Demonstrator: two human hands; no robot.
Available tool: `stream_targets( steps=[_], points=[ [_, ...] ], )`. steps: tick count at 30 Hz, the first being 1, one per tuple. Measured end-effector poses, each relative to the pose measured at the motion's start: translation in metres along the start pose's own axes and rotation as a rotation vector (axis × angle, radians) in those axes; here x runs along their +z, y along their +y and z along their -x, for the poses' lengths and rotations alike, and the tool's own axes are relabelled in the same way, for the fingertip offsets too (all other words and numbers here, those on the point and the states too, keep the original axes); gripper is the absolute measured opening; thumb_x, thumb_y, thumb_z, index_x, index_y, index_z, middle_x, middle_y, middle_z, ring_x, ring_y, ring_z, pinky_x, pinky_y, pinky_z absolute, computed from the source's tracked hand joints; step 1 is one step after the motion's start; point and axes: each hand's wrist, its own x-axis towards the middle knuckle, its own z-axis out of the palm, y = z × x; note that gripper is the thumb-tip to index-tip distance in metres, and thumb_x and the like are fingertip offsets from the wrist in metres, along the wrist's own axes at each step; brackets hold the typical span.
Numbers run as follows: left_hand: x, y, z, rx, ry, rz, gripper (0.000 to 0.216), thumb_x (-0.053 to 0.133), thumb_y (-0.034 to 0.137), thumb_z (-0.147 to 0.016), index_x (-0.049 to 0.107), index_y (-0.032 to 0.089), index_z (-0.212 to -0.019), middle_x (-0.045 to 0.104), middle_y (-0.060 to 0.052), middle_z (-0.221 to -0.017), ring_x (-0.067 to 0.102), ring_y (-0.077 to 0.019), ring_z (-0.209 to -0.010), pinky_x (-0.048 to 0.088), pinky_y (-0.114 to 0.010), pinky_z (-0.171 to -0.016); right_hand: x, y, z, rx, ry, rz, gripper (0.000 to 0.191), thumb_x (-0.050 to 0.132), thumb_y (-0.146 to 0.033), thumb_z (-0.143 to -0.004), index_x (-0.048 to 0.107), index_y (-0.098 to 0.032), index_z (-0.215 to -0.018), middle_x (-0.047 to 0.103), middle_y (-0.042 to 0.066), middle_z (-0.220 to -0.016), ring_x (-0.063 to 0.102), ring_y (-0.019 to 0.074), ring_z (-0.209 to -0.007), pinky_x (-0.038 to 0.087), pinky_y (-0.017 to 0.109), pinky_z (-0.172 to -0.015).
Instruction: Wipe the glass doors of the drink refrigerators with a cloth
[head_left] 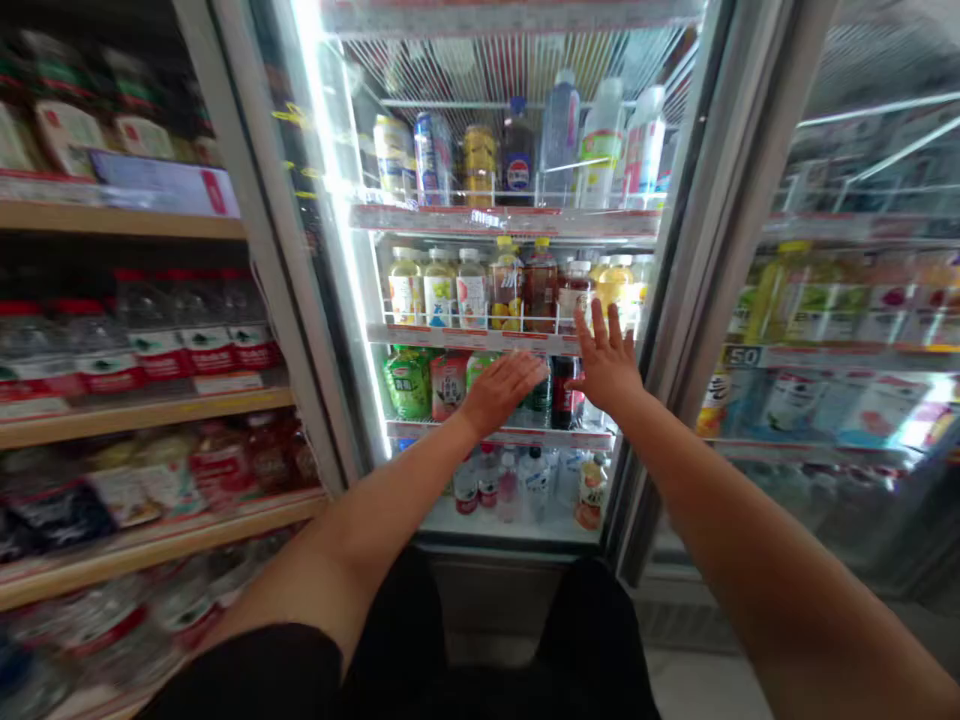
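Both my arms reach forward to a lit drinks fridge with several shelves. My left hand (504,390) is stretched out flat, in front of the shelf of large bottles, and holds nothing. My right hand (606,362) is raised with spread fingers near the right end of the middle shelf edge (442,337), also holding nothing. Behind its fingertips stand a dark drink bottle with a white cap (576,290) and a yellow bottle (616,283). A green bottle (408,382) and a red-labelled bottle (448,384) stand left of my left hand. Whether either hand touches anything, I cannot tell.
Cans and tall bottles, one a Pepsi bottle (517,150), fill the upper shelf. Small bottles (535,480) stand on the fridge floor. A wooden rack (150,408) with red-capped bottles is on the left. A metal door frame (720,220) and another fridge are on the right.
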Motion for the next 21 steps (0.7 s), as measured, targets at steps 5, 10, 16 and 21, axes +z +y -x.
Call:
stream_targets(
  steps=[5, 10, 16, 21],
  points=[
    [-0.001, -0.012, -0.009, -0.071, 0.077, 0.052, 0.037, 0.037, 0.012, -0.099, 0.050, 0.021, -0.134, 0.053, -0.007, -0.143, 0.041, -0.0181, -0.141, 0.045, -0.036, -0.111, 0.003, 0.001, -0.001, -0.018, 0.026, -0.023, 0.129, 0.079, -0.035, -0.079, -0.026, -0.026, -0.153, -0.023, 0.009, -0.164, -0.019, 0.0378, -0.150, 0.010, 0.067, -0.118],
    [-0.006, -0.028, -0.025, -0.338, 0.183, 0.001, 0.025, 0.042, 0.018, -0.099, 0.060, 0.020, -0.117, 0.057, -0.011, -0.129, 0.048, -0.0227, -0.130, 0.047, -0.043, -0.108, -0.002, -0.001, 0.000, -0.003, 0.001, -0.038, 0.125, 0.079, -0.031, -0.078, -0.019, -0.023, -0.156, -0.021, 0.011, -0.164, -0.019, 0.0371, -0.150, 0.010, 0.066, -0.119],
    [-0.007, -0.008, -0.008, 0.047, 0.057, 0.085, 0.022, 0.047, 0.018, -0.099, 0.060, 0.023, -0.115, 0.065, -0.002, -0.116, 0.056, -0.0160, -0.118, 0.050, -0.030, -0.098, 0.002, 0.000, 0.000, -0.018, 0.016, -0.038, 0.124, 0.077, -0.034, -0.080, -0.019, -0.022, -0.156, -0.021, 0.012, -0.164, -0.019, 0.0385, -0.150, 0.010, 0.067, -0.118],
    [-0.013, -0.025, -0.022, -0.143, 0.087, 0.067, 0.025, 0.046, 0.020, -0.099, 0.061, 0.022, -0.119, 0.063, -0.006, -0.123, 0.054, -0.0189, -0.119, 0.048, -0.036, -0.103, 0.007, 0.003, 0.000, -0.025, 0.042, -0.033, 0.129, 0.079, -0.034, -0.078, -0.026, -0.027, -0.153, -0.022, 0.010, -0.164, -0.018, 0.0376, -0.150, 0.013, 0.067, -0.118]
  ],
)
